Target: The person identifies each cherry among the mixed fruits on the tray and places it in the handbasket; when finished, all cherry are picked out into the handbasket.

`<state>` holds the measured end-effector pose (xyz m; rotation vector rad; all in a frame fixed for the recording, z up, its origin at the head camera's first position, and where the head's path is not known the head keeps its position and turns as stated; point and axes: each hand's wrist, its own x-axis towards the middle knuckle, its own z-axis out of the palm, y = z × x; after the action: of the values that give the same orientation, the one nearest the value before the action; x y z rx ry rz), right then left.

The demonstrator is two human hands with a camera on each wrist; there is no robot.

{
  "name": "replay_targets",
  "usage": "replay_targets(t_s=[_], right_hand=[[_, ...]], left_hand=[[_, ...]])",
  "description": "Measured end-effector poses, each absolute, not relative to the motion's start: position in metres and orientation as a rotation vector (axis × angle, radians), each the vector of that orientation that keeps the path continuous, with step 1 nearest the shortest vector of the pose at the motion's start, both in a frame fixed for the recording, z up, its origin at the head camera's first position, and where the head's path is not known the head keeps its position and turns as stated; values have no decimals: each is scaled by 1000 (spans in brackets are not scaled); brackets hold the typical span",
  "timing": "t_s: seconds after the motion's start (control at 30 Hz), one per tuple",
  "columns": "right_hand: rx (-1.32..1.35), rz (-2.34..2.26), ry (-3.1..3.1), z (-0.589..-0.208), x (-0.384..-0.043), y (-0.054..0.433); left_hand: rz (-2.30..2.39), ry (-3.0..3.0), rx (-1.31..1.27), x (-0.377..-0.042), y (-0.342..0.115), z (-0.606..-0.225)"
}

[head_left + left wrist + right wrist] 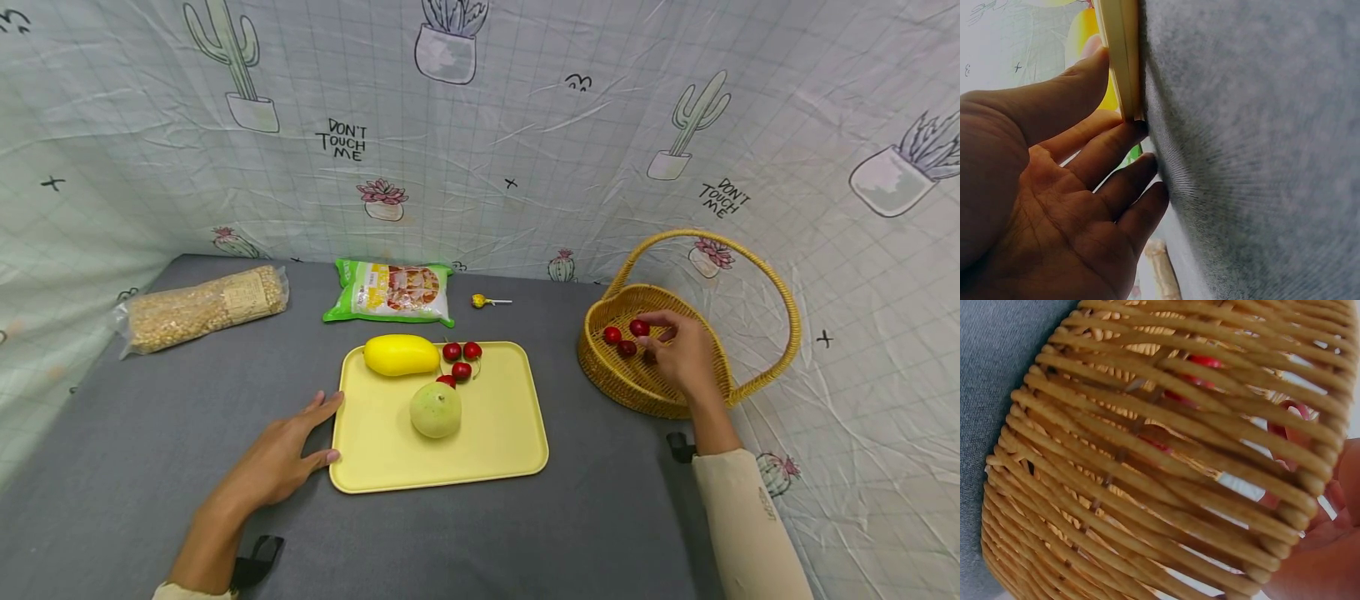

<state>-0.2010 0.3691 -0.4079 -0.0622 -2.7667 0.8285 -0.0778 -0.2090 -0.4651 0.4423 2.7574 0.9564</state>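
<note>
Beside the yellow tray [487,467], my left hand [281,458] touches the left rim with its thumb and fingertips, fingers spread and fairly straight. The left wrist view shows the thumb [1066,94] against the tray's edge [1124,69]. On the tray lie a yellow mango-like fruit [401,356], a round green fruit [436,410] and several cherries [461,371]. Inside the wicker basket [600,371], my right hand [684,354] pinches a dark red cherry [639,327] between thumb and finger. Other cherries [612,335] lie near it. In the right wrist view, basket weave partly hides that hand.
A clear bag of yellow kernels [202,308] lies at the back left. Nearer the middle are a green-and-white food packet [393,292] and a yellow lollipop [480,301]. The basket's tall handle [787,317] arches up on the right. A patterned cloth hangs behind.
</note>
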Motion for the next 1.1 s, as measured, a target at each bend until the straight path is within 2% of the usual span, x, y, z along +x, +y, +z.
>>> replay_targets(t_s=[1.1], right_hand=[[-137, 750, -2965, -425, -233, 396]], left_hand=[[956, 2755, 442, -79, -208, -465]])
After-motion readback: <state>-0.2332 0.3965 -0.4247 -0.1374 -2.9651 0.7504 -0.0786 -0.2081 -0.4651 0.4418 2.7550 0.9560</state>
